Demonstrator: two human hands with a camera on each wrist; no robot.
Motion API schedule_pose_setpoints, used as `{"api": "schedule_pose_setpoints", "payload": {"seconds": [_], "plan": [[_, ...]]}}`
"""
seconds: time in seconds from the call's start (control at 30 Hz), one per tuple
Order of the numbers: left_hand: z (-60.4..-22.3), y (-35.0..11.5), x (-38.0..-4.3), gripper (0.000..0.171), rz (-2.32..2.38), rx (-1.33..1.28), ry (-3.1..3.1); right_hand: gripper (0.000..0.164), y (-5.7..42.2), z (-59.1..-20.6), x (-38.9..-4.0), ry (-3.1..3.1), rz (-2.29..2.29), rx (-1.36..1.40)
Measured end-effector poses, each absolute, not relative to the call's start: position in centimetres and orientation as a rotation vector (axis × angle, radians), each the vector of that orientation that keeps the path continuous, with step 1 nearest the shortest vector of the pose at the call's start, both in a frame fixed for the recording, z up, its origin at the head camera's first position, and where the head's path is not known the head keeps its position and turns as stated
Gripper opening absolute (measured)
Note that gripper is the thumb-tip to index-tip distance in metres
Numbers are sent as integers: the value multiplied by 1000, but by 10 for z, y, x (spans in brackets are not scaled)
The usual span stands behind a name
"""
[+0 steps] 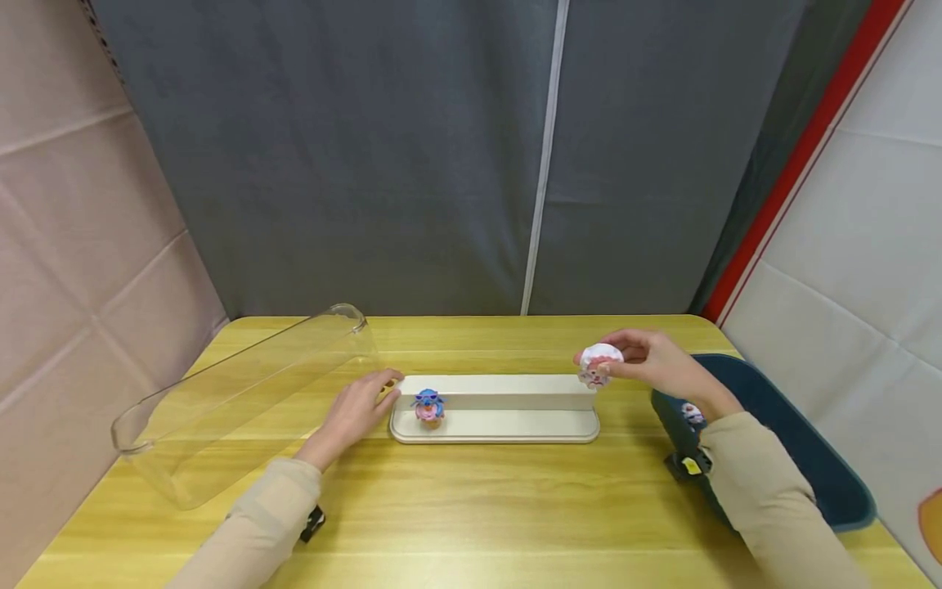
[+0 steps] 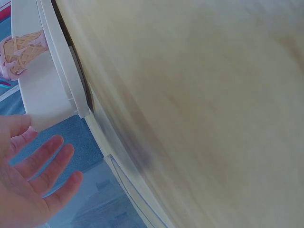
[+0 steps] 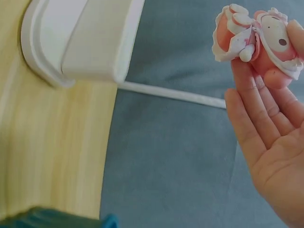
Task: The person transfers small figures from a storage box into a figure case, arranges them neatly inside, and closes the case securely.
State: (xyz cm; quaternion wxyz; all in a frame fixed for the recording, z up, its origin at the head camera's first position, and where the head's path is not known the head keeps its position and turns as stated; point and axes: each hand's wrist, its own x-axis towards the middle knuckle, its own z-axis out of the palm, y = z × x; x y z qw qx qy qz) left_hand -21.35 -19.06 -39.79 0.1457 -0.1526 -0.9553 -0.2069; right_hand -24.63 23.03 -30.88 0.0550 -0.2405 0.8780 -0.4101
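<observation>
Pinching the pink-and-white figurine between thumb and fingers, the right hand is nearer the right end of the white stand, whose long axis stretches leftward from those fingertips to the left hand's loosely spread, empty fingers.

Pink-and-white figurine in right fingers

Three toy figurines are visible, with one white stepped display base, one transparent cover toward the bench's left edge, and one dark teal bin by its right edge.
</observation>
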Motion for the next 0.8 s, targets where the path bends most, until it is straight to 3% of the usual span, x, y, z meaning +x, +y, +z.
{"api": "schedule_pose_setpoints", "payload": {"seconds": [0.8], "plan": [[-398, -190, -214, 20, -592, -434, -2755, 43, 174, -358, -246, 2477, -1393, -843]]}}
